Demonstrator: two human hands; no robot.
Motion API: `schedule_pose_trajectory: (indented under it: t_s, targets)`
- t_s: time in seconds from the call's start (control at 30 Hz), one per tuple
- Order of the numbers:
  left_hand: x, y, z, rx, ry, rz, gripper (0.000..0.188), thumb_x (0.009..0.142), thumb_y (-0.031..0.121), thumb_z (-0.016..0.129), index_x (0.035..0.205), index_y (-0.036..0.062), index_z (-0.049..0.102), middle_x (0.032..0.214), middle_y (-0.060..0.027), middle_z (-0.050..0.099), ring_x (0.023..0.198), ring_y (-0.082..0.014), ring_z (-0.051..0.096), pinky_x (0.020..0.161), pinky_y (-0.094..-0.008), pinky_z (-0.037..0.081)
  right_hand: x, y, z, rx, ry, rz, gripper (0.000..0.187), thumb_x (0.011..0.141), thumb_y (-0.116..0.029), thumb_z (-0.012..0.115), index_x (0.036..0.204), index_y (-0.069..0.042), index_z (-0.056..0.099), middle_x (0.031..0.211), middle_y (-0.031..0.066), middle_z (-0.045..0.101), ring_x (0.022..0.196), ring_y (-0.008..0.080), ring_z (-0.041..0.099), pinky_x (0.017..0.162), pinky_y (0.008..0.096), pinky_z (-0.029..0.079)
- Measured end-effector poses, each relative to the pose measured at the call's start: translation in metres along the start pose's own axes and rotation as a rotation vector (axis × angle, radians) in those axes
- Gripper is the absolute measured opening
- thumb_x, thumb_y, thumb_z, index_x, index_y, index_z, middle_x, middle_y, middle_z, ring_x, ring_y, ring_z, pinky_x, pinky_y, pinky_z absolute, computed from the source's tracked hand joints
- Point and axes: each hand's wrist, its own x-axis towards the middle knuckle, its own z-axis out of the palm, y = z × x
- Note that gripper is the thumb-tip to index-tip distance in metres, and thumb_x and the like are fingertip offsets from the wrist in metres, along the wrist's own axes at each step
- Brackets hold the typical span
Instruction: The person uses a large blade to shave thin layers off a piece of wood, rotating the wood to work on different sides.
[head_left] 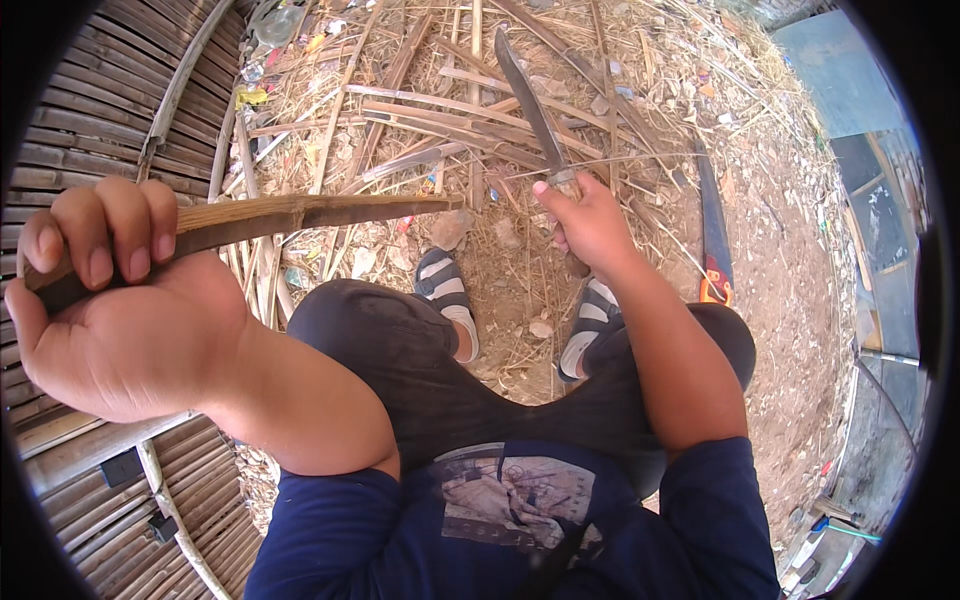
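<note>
My left hand (pixel 120 290) is raised at the left, its fingers wrapped round one end of a split bamboo strip (pixel 300 212). The strip runs rightward across the view and tapers to a narrow end in front of my right hand. My right hand (pixel 592 225) grips the handle of a long machete (pixel 530 98), thumb laid along the grip. Its dark, slightly curved blade points up and away from me. The blade and the bamboo strip are apart in the picture.
Bamboo slats (pixel 450 125) and straw litter the dirt floor beyond my sandalled feet (pixel 445 285). A hand saw (pixel 714 225) with an orange handle lies to the right. A bamboo-slat wall (pixel 95 120) stands at the left, and grey-blue panels (pixel 840 75) at the right.
</note>
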Motion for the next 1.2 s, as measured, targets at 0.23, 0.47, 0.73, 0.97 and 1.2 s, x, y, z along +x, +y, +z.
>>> schedule_pose_trajectory:
  t_s: [0.23,0.47,0.73,0.97,1.2]
  targets:
    - [0.002,0.011,-0.007,-0.051,-0.074,-0.012,0.019,0.089,0.026,0.047,0.080,0.0098,0.048,0.064,-0.0003,0.037,0.054,-0.0114,0.032,0.054,-0.0270,0.028,-0.004,-0.019,0.014,-0.045,-0.091,-0.125,0.048,0.088,-0.034,0.074,0.120,-0.001,0.061,0.068,0.0052,0.061,0.055,0.0149,0.057,0.055,0.0325,0.045]
    - [-0.005,0.010,-0.004,-0.151,-0.190,-0.037,0.020,0.090,0.028,0.046,0.082,0.0099,0.049,0.068,-0.0008,0.040,0.056,-0.0121,0.034,0.054,-0.0274,0.029,-0.019,-0.047,0.035,-0.096,-0.186,-0.395,0.048,0.086,-0.032,0.075,0.119,0.000,0.061,0.093,0.0128,0.069,0.084,0.0223,0.065,0.078,0.0370,0.050]
    - [-0.008,0.006,0.000,-0.219,-0.377,-0.025,0.037,0.100,0.040,0.045,0.089,0.0068,0.057,0.070,-0.0017,0.043,0.058,-0.0131,0.037,0.054,-0.0286,0.030,-0.041,-0.056,0.063,0.011,-0.352,-0.489,0.052,0.086,-0.015,0.079,0.129,-0.002,0.053,0.109,0.0054,0.067,0.085,0.0080,0.063,0.072,0.0255,0.053]
    - [-0.020,0.004,0.032,-0.256,-0.339,-0.056,0.045,0.105,0.041,0.039,0.097,0.0017,0.059,0.077,-0.0078,0.052,0.067,-0.0202,0.047,0.067,-0.0341,0.039,-0.046,-0.066,0.084,0.138,-0.399,-0.559,0.052,0.083,-0.011,0.081,0.126,-0.002,0.054,0.108,0.0060,0.066,0.092,0.0108,0.063,0.082,0.0293,0.052]
    - [0.000,-0.003,0.039,-0.313,-0.520,-0.141,0.047,0.106,0.036,0.034,0.106,-0.0034,0.059,0.079,-0.0143,0.060,0.068,-0.0233,0.058,0.065,-0.0335,0.048,-0.046,-0.075,0.070,0.080,-0.280,-0.627,0.049,0.080,-0.026,0.083,0.114,-0.001,0.059,0.095,0.0115,0.070,0.090,0.0236,0.068,0.083,0.0372,0.052]
